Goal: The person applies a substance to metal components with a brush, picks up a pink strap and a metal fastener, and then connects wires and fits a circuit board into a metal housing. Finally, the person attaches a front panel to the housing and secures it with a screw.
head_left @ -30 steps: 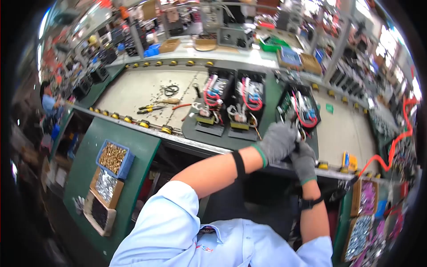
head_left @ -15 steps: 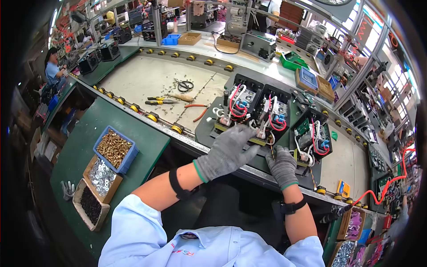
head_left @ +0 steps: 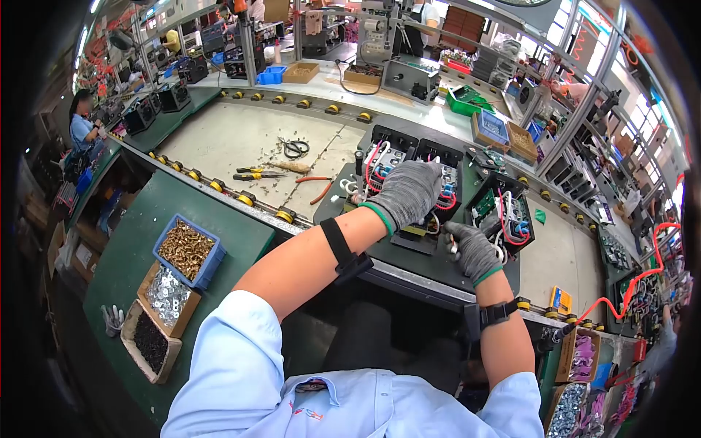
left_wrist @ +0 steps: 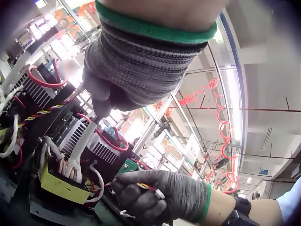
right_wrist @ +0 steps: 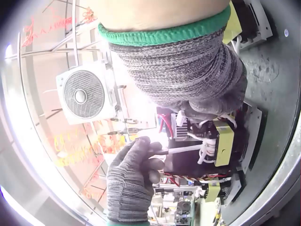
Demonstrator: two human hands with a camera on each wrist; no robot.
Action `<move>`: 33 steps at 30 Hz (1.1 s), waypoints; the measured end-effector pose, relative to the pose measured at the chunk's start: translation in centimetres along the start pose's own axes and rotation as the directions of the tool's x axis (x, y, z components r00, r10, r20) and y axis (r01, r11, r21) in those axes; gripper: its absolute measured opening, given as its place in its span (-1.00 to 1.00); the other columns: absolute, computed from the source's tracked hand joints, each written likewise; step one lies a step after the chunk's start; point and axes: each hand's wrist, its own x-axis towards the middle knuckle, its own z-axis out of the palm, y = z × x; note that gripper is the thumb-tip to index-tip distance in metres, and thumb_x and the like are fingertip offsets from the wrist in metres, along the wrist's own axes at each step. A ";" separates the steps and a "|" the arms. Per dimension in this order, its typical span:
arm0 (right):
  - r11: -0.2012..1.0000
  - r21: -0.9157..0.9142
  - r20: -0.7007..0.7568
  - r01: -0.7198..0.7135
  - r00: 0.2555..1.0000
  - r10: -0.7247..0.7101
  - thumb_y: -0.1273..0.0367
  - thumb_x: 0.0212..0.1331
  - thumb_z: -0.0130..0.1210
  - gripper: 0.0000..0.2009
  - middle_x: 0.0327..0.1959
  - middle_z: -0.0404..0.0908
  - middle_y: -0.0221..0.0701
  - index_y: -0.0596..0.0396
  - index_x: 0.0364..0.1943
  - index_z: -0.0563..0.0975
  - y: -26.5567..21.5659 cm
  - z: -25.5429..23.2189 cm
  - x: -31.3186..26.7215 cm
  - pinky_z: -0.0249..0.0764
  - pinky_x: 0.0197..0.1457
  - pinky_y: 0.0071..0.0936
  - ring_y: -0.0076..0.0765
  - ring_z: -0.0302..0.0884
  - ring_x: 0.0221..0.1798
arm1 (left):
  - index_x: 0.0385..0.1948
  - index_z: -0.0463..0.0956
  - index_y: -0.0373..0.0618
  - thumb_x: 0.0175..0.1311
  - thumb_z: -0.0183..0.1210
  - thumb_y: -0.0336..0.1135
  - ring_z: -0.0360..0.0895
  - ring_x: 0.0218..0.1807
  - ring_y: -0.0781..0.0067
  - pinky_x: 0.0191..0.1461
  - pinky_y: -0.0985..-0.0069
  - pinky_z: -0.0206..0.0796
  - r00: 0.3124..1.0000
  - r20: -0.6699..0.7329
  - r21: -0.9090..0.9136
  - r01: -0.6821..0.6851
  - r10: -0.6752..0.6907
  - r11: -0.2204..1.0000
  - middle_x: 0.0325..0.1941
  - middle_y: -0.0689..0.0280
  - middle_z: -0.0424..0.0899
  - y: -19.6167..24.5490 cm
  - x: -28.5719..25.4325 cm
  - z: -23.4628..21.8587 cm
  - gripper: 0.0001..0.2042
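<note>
My gloved left hand (head_left: 409, 193) is over the middle black-cased electronic unit (head_left: 454, 162). Its thumb and fingers pinch the dark end of a white sleeved cable (left_wrist: 83, 143), which rises from a yellow-wrapped transformer (left_wrist: 66, 184) at the unit's front. The right hand (head_left: 475, 252), also gloved, sits low between the middle and right units. Its curled fingers hold a thin multicoloured twisted wire, whose white connector (left_wrist: 160, 193) sticks out in the left wrist view. To either side are similar units, a left one (head_left: 380, 162) and a right one (head_left: 509, 212), with red and white cables.
Yellow-handled pliers (head_left: 257, 174), orange-handled pliers (head_left: 315, 184) and black scissors (head_left: 295, 149) lie on the pale conveyor surface (head_left: 219, 139). At the left, a blue bin (head_left: 208, 266) holds brass pieces, beside trays of washers and black screws. An orange coiled hose (head_left: 628, 292) hangs at right.
Both hands were together at the right unit, then spread apart at the units' front edge. Since then the left hand has moved forward over the middle unit and now pinches its white cable.
</note>
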 end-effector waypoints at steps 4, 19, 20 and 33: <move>0.190 0.835 0.410 -0.516 0.815 0.409 0.29 0.35 0.19 -0.85 -0.50 0.53 -0.53 0.05 -0.22 0.66 -1.0 0.3 1.0 0.37 -0.45 -0.52 -0.53 0.42 -0.56 | -0.16 0.65 -0.18 0.38 0.17 -0.23 0.70 -0.13 -0.07 0.01 0.12 0.54 0.997 -0.052 -0.055 -0.061 0.058 0.997 -0.27 -0.02 0.73 -0.3 -1.6 0.1 -0.78; 0.986 0.071 -0.231 0.152 0.964 -0.132 0.37 0.29 0.20 -0.78 -0.21 0.71 -0.09 0.01 -0.02 0.65 -6.6 0.6 -0.1 0.61 -0.06 -0.12 0.04 0.71 -0.16 | 0.25 0.48 -0.25 0.22 0.32 -0.38 0.45 0.42 -0.07 0.22 0.31 0.55 0.992 -0.075 -0.453 -0.123 0.099 0.883 0.50 -0.15 0.31 1.1 -15.6 3.7 -0.48; 0.974 0.027 -0.248 0.227 0.945 -0.213 0.40 0.28 0.19 -0.75 -0.20 0.70 -0.10 -0.01 0.03 0.65 -6.6 0.9 0.1 0.61 -0.05 -0.13 0.05 0.71 -0.16 | 0.24 0.49 -0.22 0.24 0.31 -0.39 0.53 0.35 -0.02 0.15 0.33 0.58 0.993 -0.095 -0.510 -0.103 0.063 0.854 0.47 -0.11 0.37 1.3 -15.8 3.3 -0.50; 0.939 -0.269 -0.188 0.216 0.944 -0.271 0.33 0.27 0.22 -0.85 -0.34 0.72 -0.11 0.11 -0.21 0.67 -9.0 -3.0 1.8 0.62 -0.17 -0.17 0.00 0.72 -0.28 | 0.20 0.47 -0.27 0.19 0.33 -0.31 0.56 0.21 -0.05 0.24 0.19 0.49 0.959 -0.244 -0.170 -0.189 0.145 0.967 0.24 -0.02 0.53 -0.7 -11.4 4.1 -0.48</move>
